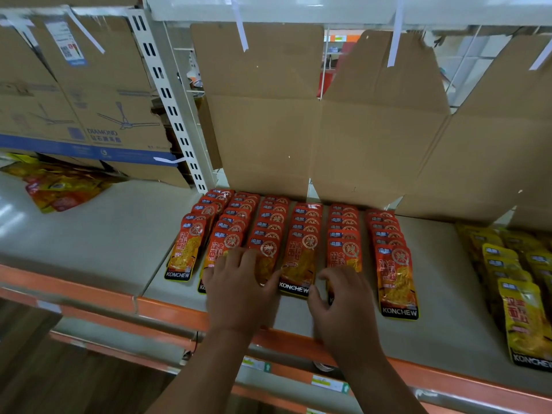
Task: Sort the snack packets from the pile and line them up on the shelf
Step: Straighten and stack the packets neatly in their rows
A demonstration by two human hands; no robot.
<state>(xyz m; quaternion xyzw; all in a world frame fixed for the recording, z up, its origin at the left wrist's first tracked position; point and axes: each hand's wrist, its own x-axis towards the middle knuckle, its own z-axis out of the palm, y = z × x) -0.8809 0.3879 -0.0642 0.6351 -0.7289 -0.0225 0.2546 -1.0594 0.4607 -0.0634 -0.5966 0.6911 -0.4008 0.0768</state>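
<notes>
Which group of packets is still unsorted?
The jumbled heap far left, by the fan carton: yellow and red mixed, whereas the red packets and the yellow packets at right lie in rows.

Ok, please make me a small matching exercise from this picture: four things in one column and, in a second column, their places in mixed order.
Things
1. red packets
2. yellow packets
3. loose pile
4. fan box

Places
A. at the right end of the shelf
B. in neat rows in the middle
C. standing at the back left
D. lying in a heap at the far left

Pairs: 1-B, 2-A, 3-D, 4-C
</notes>
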